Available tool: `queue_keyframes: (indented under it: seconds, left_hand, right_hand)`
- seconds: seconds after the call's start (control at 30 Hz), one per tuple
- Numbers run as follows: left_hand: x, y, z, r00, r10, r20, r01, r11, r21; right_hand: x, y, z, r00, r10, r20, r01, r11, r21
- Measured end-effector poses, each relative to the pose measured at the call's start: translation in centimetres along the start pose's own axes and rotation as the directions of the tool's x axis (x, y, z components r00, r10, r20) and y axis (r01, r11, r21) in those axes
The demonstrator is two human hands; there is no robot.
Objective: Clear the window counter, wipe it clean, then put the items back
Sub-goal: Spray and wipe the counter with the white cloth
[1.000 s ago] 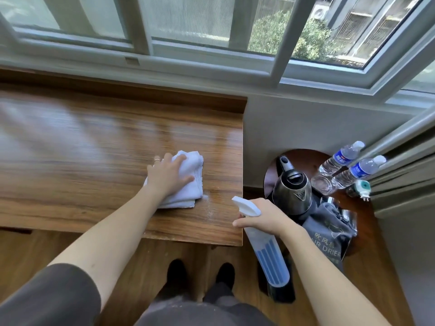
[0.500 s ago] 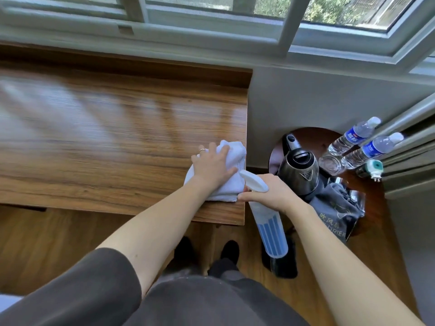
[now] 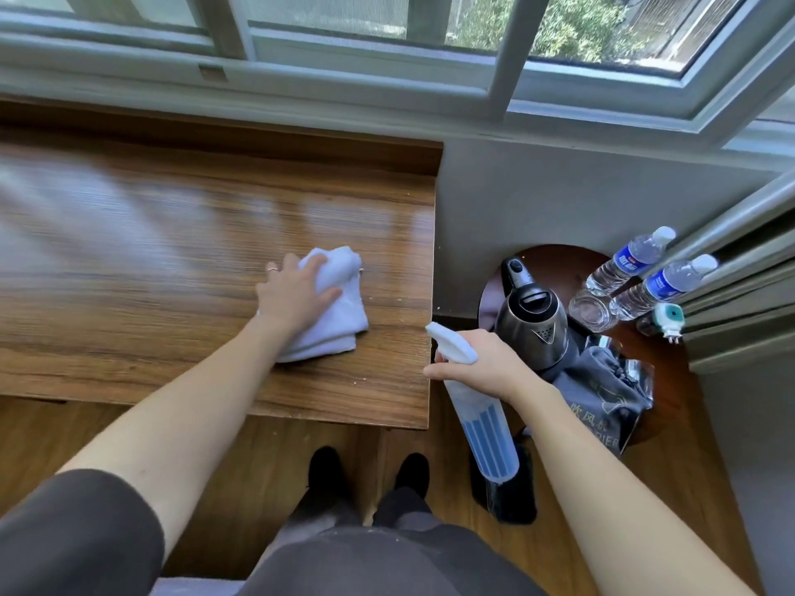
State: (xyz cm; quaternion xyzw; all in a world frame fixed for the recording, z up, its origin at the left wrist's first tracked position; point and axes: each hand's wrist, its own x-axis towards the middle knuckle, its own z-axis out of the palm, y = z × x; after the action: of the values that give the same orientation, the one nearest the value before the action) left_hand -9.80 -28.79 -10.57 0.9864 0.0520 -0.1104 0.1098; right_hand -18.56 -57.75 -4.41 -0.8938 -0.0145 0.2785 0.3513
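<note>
The wooden window counter [image 3: 172, 251] stretches under the window, its top bare apart from a folded white cloth [image 3: 335, 320] near the right end. My left hand [image 3: 297, 294] lies flat on the cloth with fingers spread, pressing it to the wood. My right hand [image 3: 486, 363] grips the neck of a spray bottle [image 3: 486, 428] with a white trigger head and blue liquid, held just off the counter's right edge and hanging downward.
A round dark side table [image 3: 671, 367] stands to the right, carrying a steel kettle [image 3: 533, 324], two water bottles [image 3: 628, 260], a glass [image 3: 593, 311], a grey hair-dryer bag [image 3: 602, 402] and a small white plug-in device [image 3: 667, 320]. A grey wall [image 3: 537, 200] meets the counter's right end.
My left hand slid the cloth back left and a little away from the counter's right front corner. The right hand with the spray bottle stayed beside the edge.
</note>
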Motion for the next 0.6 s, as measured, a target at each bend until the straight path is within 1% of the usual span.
queue_keyframes:
  seconds: [0.1,0.2,0.33,0.43,0.6]
  left_hand:
    - [0.2,-4.0,-0.8,1.0,-0.021,0.006,0.02,1.0,0.016]
    - [-0.6,-3.7,-0.3,0.999,-0.026,-0.031,0.028,0.997,0.066]
    - [-2.4,-0.1,1.1,0.996,-0.026,-0.081,0.031,0.997,0.066]
    - [-3.7,3.4,2.3,0.996,0.025,-0.083,-0.016,0.994,0.107]
    - [-4.8,9.1,3.4,0.988,0.131,-0.078,-0.12,0.984,0.129]
  right_hand:
    - [0.3,0.0,0.3,1.0,0.0,0.009,0.0,1.0,-0.003]
    - [0.5,-0.2,0.4,1.0,-0.005,0.015,0.005,1.0,-0.005]
    - [0.5,-0.2,0.1,1.0,0.005,0.003,-0.005,1.0,-0.004]
    - [0.4,0.2,-0.1,1.0,0.015,-0.002,-0.015,1.0,-0.008]
    - [0.1,1.2,-0.5,0.999,0.034,-0.022,-0.035,0.999,-0.01]
